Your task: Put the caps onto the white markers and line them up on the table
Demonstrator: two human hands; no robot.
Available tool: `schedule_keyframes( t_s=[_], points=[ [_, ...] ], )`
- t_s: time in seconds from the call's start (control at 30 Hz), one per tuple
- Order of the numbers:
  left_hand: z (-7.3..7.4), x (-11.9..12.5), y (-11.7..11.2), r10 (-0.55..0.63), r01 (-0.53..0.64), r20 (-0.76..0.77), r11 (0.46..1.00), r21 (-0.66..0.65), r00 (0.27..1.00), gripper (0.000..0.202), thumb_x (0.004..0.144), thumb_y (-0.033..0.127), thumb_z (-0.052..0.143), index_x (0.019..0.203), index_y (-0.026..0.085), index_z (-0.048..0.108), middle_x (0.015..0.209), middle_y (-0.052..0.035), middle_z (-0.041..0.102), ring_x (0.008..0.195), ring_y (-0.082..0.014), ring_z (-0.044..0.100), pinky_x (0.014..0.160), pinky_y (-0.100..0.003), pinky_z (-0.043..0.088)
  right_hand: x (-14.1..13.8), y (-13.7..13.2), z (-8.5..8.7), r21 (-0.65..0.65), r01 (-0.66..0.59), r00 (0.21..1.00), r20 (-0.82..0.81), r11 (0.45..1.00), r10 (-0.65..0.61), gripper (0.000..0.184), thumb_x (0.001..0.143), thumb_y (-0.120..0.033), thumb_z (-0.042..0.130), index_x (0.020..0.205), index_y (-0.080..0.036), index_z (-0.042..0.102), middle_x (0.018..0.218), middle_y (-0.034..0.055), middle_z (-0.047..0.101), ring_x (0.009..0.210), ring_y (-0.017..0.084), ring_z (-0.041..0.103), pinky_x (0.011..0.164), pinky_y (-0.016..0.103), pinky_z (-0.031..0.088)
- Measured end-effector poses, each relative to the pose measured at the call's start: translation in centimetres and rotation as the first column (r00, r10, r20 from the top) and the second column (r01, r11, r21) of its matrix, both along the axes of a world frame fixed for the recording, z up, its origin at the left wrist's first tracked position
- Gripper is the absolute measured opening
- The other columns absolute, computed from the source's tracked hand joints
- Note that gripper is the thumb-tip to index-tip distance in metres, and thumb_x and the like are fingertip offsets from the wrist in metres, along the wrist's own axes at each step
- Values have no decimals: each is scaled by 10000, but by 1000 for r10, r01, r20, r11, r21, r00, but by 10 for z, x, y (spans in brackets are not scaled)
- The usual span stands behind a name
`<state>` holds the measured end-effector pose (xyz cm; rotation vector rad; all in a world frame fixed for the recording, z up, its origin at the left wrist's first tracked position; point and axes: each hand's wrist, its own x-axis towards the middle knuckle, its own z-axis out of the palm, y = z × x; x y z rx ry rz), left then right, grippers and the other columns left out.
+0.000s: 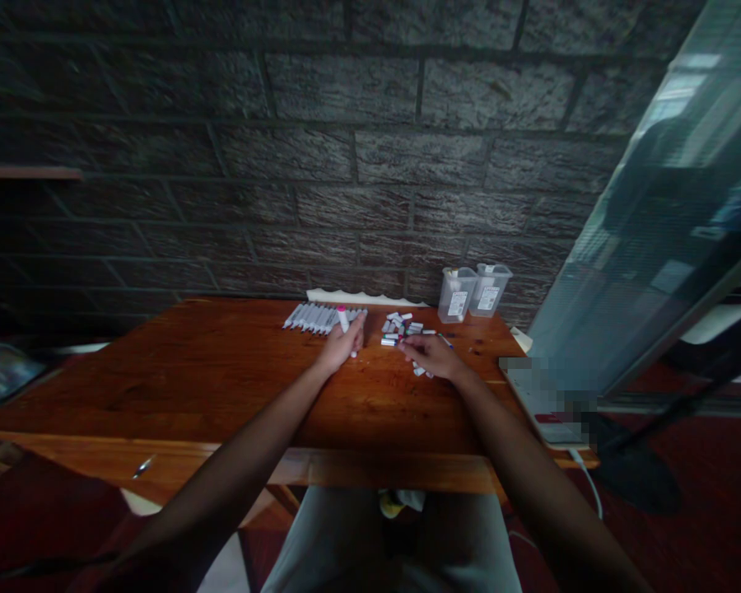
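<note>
My left hand [341,347] is closed around a white marker [344,319], held upright with its pink end up. Just behind and left of that hand, a row of white markers [314,316] lies side by side on the table. My right hand [431,354] is over a loose pile of small marker caps [398,321], white with coloured ends. Its thumb and fingers are pinched together at the pile's near side, beside a cap [389,339]; whatever is between the fingertips is too small to make out. More caps [421,371] lie partly under the right hand.
Two clear plastic containers [457,298] with labels stand at the back right of the wooden table [160,371]. A white wavy-edged strip [358,298] lies along the brick wall. On the right edge sits a flat, blurred-out device [547,403] with a white cable [586,478].
</note>
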<state>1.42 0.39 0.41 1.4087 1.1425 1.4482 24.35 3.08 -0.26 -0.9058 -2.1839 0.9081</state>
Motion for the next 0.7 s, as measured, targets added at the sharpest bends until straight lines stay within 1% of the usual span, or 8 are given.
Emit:
schedule_keyframes(
  t_s=[0.1, 0.23, 0.4, 0.57, 0.63, 0.7],
  points=[
    [0, 1, 2, 10, -10, 4, 1000, -23, 1000, 577, 817, 624, 522, 480, 203, 319, 384, 44, 336, 355, -68, 340, 382, -220, 282, 0, -2, 2, 5, -7, 1000, -4, 1000, 7, 369, 885, -490, 492, 859, -168, 670, 705, 6, 652, 597, 104, 553, 565, 211, 411],
    [0, 2, 4, 17, -16, 13, 998, -59, 1000, 576, 817, 598, 540, 465, 207, 306, 364, 47, 316, 328, -68, 335, 358, -225, 255, 0, -3, 3, -2, 16, 1000, 10, 1000, -16, 381, 889, -499, 484, 855, -167, 667, 688, 4, 650, 560, 95, 532, 526, 204, 385],
    [1, 4, 7, 20, -17, 40, 997, -72, 999, 560, 808, 591, 561, 486, 211, 305, 351, 64, 293, 296, -62, 303, 330, -221, 203, -1, -2, 3, -7, 29, 1000, 12, 1000, -29, 386, 878, -508, 506, 848, -163, 676, 699, 9, 660, 592, 98, 550, 545, 200, 394],
    [2, 7, 10, 31, -29, 26, 997, -67, 999, 569, 818, 596, 546, 480, 215, 294, 336, 63, 283, 287, -66, 304, 334, -225, 211, -1, -2, 2, -27, 31, 1000, 0, 999, -31, 376, 879, -499, 508, 852, -163, 674, 702, 8, 665, 582, 98, 549, 554, 203, 396],
    [1, 8, 8, 29, -27, 29, 997, -68, 999, 573, 817, 608, 539, 481, 216, 290, 340, 65, 280, 293, -66, 294, 342, -225, 218, -1, -1, 1, -19, 26, 1000, -7, 999, -26, 371, 883, -490, 502, 834, -161, 668, 699, 9, 662, 576, 97, 548, 553, 203, 396],
    [-1, 7, 4, 17, -18, -7, 997, -71, 1000, 584, 819, 625, 522, 474, 212, 297, 347, 61, 291, 311, -68, 303, 358, -223, 235, -1, 0, 0, -11, 17, 1000, -18, 1000, -17, 371, 886, -489, 496, 826, -163, 664, 693, 7, 656, 575, 99, 550, 551, 203, 397]
  ],
)
